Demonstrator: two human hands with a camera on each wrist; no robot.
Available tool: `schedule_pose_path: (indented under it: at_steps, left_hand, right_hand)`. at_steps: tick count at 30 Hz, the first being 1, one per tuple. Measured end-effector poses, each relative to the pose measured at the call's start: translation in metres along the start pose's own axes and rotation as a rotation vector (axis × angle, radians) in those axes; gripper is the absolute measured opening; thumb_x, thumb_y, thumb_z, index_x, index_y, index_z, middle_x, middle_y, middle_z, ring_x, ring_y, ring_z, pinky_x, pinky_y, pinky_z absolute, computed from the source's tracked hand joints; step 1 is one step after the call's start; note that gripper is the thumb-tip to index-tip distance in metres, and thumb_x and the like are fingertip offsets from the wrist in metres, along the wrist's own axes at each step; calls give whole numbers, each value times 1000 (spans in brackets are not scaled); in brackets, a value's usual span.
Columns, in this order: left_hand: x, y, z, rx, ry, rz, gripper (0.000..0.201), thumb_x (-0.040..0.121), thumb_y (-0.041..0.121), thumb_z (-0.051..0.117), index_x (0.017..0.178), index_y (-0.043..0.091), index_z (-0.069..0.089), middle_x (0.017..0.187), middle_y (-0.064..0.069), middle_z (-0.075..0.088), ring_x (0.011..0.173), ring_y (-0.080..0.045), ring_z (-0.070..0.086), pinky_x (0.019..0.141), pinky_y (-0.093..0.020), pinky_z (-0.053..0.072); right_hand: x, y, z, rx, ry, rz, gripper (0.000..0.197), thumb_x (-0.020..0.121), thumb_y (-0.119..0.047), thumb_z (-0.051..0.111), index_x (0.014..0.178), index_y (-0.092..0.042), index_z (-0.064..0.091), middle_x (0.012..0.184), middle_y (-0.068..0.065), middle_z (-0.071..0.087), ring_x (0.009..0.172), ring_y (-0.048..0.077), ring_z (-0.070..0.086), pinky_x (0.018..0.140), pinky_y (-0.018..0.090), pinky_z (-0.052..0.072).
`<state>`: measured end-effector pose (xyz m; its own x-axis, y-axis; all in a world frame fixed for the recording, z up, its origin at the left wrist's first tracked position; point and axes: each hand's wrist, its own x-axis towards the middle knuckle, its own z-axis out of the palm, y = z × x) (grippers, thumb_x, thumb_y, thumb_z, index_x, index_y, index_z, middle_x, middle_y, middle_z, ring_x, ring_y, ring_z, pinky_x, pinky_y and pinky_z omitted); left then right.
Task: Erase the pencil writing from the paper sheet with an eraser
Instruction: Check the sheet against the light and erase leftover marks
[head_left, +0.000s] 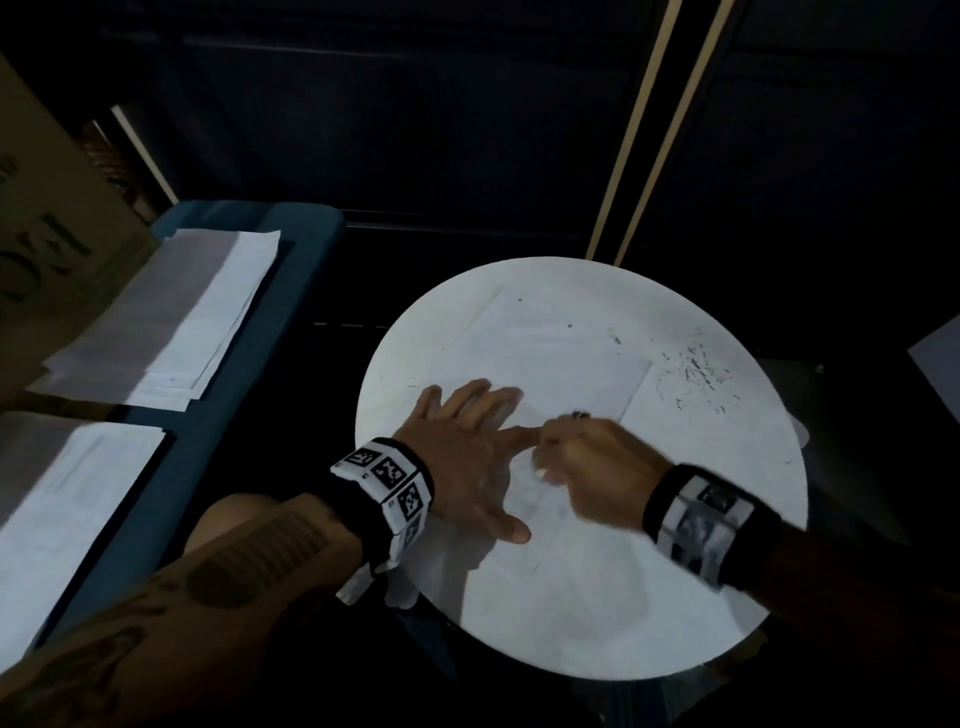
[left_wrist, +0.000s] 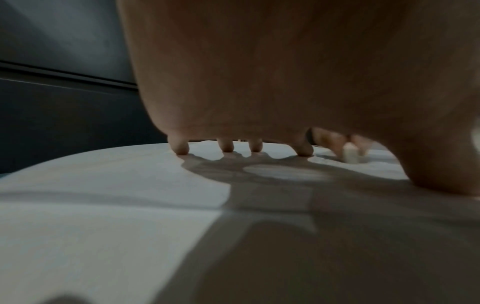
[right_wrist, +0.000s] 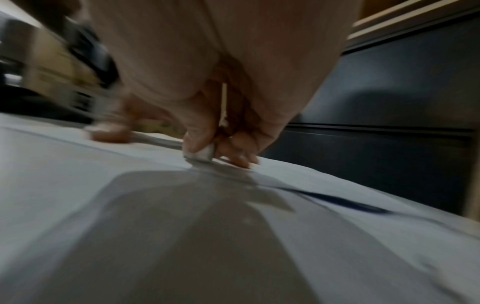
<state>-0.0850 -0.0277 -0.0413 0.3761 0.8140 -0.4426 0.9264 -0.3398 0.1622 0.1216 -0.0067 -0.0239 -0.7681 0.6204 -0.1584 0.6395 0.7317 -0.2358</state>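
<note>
Right wrist view: I am pinching a small white eraser (right_wrist: 205, 153) between thumb and fingertips of my right hand (right_wrist: 215, 115), its lower edge pressing on the paper sheet (right_wrist: 78, 164) so that the rubbing force is going straight down into the pencil marks. The blur on this hand suggests I am scrubbing, though the writing itself is too faint here to read.

In the head view, the paper sheet (head_left: 561, 353) is lying flat on the round white table (head_left: 675, 597), angled across it, with my right hand (head_left: 592, 467) working near the sheet's near edge. My left hand (head_left: 462, 457) is lying just beside it, fingers spread and straight, palm down on the paper; I judge it is there to be pinning the sheet so the strokes are not dragging or creasing it. The left wrist view is showing those fingertips (left_wrist: 179, 148) touching the surface, with the eraser (left_wrist: 350, 156) beyond them.

Dark eraser crumbs (head_left: 696, 374) are lying scattered on the table past the sheet's far right corner. To the left, stacks of papers (head_left: 208, 312) are resting on a blue seat (head_left: 301, 270) beside a cardboard box (head_left: 47, 234), possibly waiting their turn.
</note>
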Motion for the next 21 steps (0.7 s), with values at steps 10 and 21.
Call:
schedule_pose_path:
  at_steps: [10,21]
  left_hand:
    - [-1,2,-1,-1,-4,-2,109,67,94,62,150,67,-4,171,14,-24,157,-22,-27,122,-68,-6]
    - [-2,3,-2,-3,2,0,110,68,93,62,151,67,-6,171,14,-24,157,-21,-26,123,-67,-6]
  right_hand:
    - [-6,-8,7,-22,-30,-87,22,75,-2,81,90,-17,80,96,2,71,86,26,69,73,29,59]
    - [-2,8,8,-23,-2,-27,26,83,-1,75,100,-20,79,102,-1,69,93,24,67,80,31,58]
